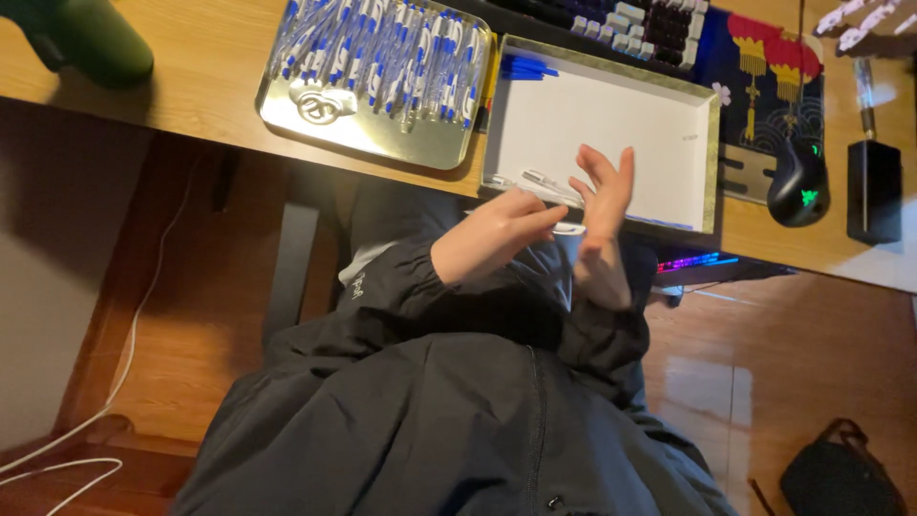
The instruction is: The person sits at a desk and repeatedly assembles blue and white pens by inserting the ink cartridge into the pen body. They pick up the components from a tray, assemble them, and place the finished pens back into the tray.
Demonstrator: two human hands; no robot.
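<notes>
My left hand [492, 237] is over my lap at the desk's front edge, its fingers pinched on a small white piece [569, 228] that shows between the hands. My right hand [605, 196] stands next to it, palm toward the left hand, fingers straight and slightly apart, holding nothing. Just behind both hands lies a shallow white box with a gold rim [709, 162]. A clear pen [544, 181] rests in its near left corner and blue pens [527, 69] in its far left corner. Left of the box, a gold metal tray [377, 139] holds several blue-and-white pens [382, 53].
A keyboard [611, 19] runs along the back. A black mouse [798, 182] with green lights sits on a patterned mat [764, 67], beside a black block [874, 191]. A green object [86, 38] is far left. White cables [57, 459] and a dark bag [841, 473] lie on the floor.
</notes>
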